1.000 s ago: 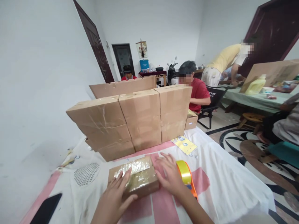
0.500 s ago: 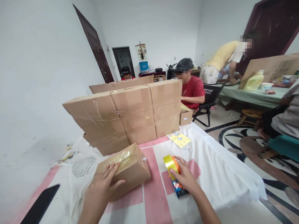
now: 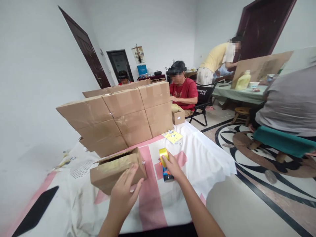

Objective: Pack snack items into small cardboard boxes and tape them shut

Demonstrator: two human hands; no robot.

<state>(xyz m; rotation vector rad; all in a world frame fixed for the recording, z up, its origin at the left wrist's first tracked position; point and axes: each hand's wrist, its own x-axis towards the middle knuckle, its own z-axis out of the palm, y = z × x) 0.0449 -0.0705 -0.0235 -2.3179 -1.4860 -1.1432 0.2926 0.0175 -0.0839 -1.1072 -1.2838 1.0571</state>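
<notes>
A small cardboard box [image 3: 112,169], taped with clear tape along its top, lies tilted on the white and pink cloth [image 3: 195,154] in front of me. My left hand [image 3: 124,191] grips the box at its near right end, fingers curled over the side. My right hand [image 3: 172,164] is closed round a tape dispenser [image 3: 165,164] with a yellow tape roll, which rests on the cloth to the right of the box.
A wall of stacked cardboard boxes [image 3: 118,115] stands behind the small box. A black phone [image 3: 34,212] lies at the near left, a yellow sticker sheet [image 3: 172,136] at the far right. People sit and stand beyond; a seated person [image 3: 288,105] is close on the right.
The box has been pulled to the left and tipped up by my left hand. My right hand left the box and took hold of the tape dispenser. The view swung to the right.
</notes>
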